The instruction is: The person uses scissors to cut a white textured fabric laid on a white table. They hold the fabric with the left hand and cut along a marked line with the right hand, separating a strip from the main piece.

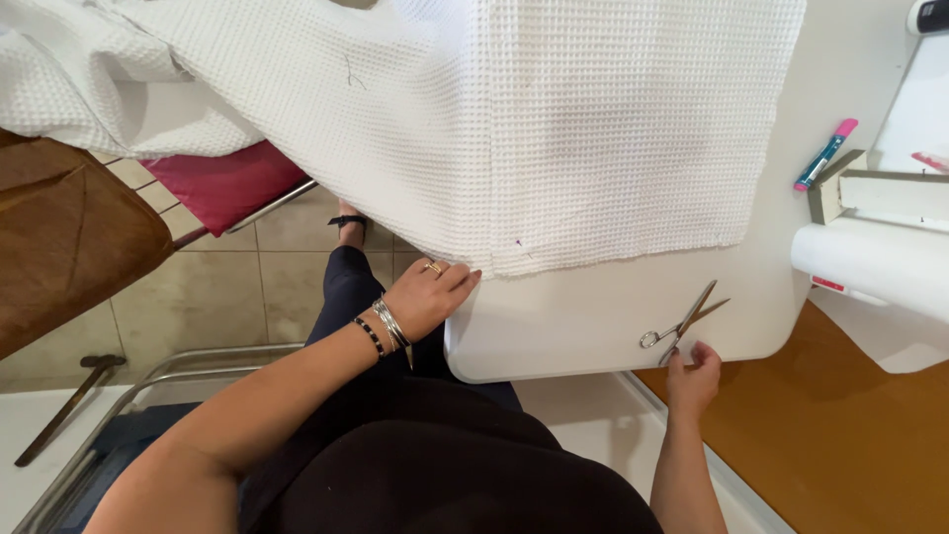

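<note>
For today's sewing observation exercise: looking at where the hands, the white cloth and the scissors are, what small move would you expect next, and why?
Probably the right hand picks up the scissors: its fingertips are right beside the handles at the table edge, not yet gripping. The left hand already rests at the hem of the white waffle cloth, near a small mark.

Head view, steeply downward, close over table (593, 326)
</note>
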